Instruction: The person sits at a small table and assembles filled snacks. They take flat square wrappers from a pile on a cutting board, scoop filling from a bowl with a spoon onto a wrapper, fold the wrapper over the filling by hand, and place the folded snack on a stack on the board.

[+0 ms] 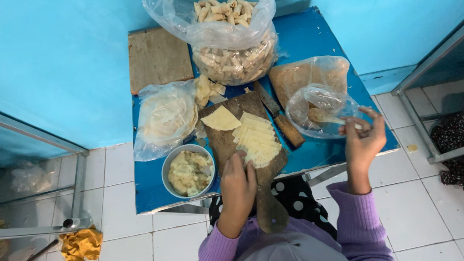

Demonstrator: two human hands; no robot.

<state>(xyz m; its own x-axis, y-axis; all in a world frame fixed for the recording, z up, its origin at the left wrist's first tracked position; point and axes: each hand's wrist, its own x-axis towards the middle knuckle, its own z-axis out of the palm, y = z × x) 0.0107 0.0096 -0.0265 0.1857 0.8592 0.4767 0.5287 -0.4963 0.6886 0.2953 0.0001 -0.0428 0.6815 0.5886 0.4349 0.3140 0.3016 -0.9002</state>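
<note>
My left hand [238, 186] rests on the dark wooden cutting board [224, 142], its fingertips touching the near end of a fanned row of pale dough strips [256, 139]. A triangular dough sheet [220, 118] lies on the board's far end. My right hand [362, 139] is raised over the right side of the blue table [151, 189] and pinches a small spoon [327, 117] whose end sits inside a clear bag [321, 109]. I wear purple sleeves.
A metal bowl of yellowish filling [189, 171] stands left of the board. A bag of round wrappers [166, 118], a big bag of rolled pastries [232, 34], a brown bag [307, 75], a knife [278, 116] and a second board [158, 58] crowd the table. Yellow cloth [79, 253] lies on the tiles.
</note>
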